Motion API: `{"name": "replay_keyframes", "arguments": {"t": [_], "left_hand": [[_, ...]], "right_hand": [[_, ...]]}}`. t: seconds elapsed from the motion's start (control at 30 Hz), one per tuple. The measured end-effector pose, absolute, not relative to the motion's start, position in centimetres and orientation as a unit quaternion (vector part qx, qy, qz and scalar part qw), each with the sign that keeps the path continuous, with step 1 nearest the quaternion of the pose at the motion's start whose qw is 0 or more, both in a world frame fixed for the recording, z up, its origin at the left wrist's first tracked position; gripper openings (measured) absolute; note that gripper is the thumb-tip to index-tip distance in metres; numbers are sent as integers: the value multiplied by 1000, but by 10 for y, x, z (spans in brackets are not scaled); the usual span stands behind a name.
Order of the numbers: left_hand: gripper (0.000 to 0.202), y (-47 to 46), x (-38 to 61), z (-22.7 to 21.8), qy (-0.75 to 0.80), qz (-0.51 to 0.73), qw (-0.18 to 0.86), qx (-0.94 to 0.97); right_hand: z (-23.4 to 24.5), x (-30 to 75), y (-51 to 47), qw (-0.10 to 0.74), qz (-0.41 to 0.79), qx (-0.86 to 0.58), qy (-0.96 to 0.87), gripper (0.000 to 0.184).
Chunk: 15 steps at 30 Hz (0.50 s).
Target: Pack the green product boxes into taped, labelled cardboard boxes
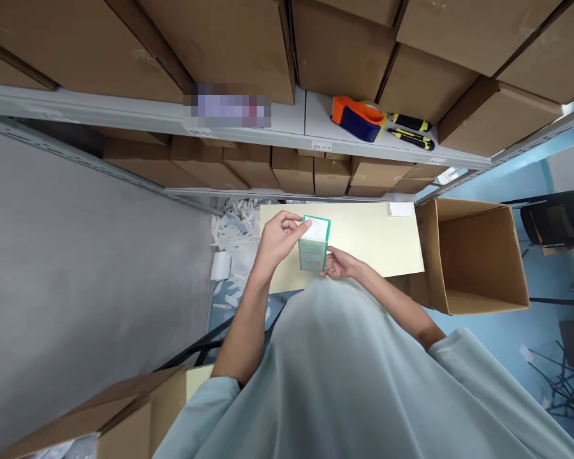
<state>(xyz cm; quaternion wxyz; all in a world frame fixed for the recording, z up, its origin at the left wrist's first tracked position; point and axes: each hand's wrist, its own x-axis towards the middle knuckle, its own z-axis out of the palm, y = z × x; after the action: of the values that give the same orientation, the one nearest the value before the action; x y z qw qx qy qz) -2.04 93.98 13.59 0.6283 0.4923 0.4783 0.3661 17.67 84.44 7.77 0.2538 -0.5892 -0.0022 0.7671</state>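
A small green and white carton [312, 250] is held upright over the near part of a pale yellow tabletop [363, 233]. My left hand [282, 233] has its thumb on a white label or flap at the carton's top, with its fingers curled at the left top edge. Low on the carton's right side, my right hand [338, 262] grips it with bent fingers, partly hidden behind the carton. At the table's far right lies a small white box or stack of labels [400, 210].
An open cardboard box [478, 255] stands right of the table. Ahead, a metal shelf [287, 118] bears cartons, an orange and blue tape dispenser [358, 119] and yellow-black cutters [411, 131]. White paper scraps [239, 223] lie on the left, beside a grey wall [100, 255].
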Motion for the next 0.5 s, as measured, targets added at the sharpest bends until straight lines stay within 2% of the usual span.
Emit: {"name": "replay_keyframes", "arguments": {"t": [0.1,0.17,0.33,0.5], "left_hand": [[49,949,-18,117,480,348,644,484],[51,947,-23,107,483,354,643,477],[50,932,-52,84,497,375,622,476],[44,915,-90,42,507,351,617,489]], "right_hand": [[69,164,838,184,779,-599,20,49],[66,163,841,186,768,-612,37,45],[55,168,864,232,722,-650,52,32],[25,157,922,312,639,-703,25,14]]}}
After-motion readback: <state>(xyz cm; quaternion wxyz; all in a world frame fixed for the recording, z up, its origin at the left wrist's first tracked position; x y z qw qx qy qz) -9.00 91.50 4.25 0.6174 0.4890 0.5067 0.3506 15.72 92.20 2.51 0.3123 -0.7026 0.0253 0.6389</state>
